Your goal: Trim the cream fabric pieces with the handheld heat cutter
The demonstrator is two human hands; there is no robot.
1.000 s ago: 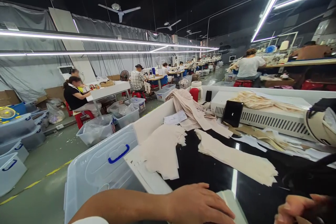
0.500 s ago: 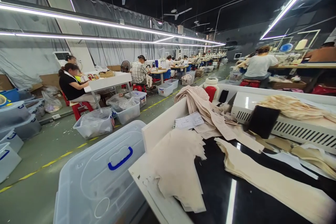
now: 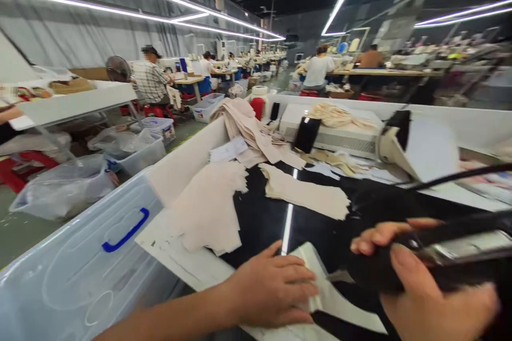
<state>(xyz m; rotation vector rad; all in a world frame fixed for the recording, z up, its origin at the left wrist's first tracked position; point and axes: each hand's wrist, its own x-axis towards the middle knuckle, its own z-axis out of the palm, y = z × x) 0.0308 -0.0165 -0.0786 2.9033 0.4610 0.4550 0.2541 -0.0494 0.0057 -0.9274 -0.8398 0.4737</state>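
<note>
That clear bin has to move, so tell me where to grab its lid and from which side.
Take the blue handle on the clear bin lid, probably from above. It is a narrow bar that seems to stand off the lid's flat top, leaving room for fingers under it, and nothing lies over it.

A grey curtain wall (image 3: 68,42) hangs behind the white table (image 3: 76,104); green floor (image 3: 16,232) lies below it, worktable rows (image 3: 372,71) recede beyond it, light strips (image 3: 160,2) run overhead.

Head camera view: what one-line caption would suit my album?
Left hand lies flat on a pale fabric piece on a black worktable; right hand grips a black-handled tool.
</note>
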